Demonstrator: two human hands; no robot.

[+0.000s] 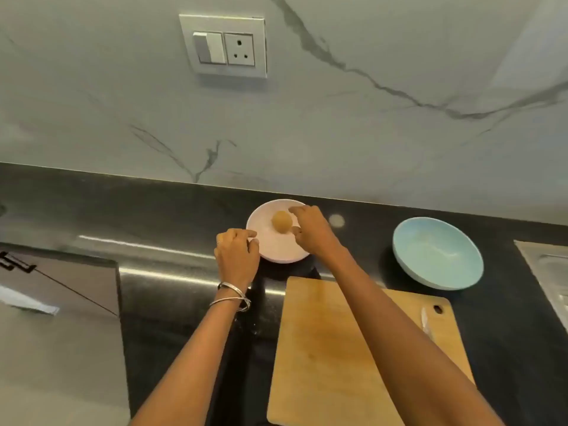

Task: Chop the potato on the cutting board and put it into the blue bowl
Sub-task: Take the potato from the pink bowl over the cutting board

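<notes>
- The bench (172,210) carries a cutting board (338,348) nearest the person, bare of food.
- The blue bowl (438,253) sits beyond the board's far right corner.
- A white bowl (267,247) sits beyond its far left corner, holding the roundish potato (281,226).
- The right hand (310,232) is nearest, fingers spread round the potato, not yet closed.
- The left hand (236,256) pinches the white bowl's rim.

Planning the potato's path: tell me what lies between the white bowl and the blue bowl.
In the head view, only bare dark counter with a pale light reflection separates the white bowl from the blue bowl. The right hand overlaps the white bowl's right rim, by the potato.
</notes>
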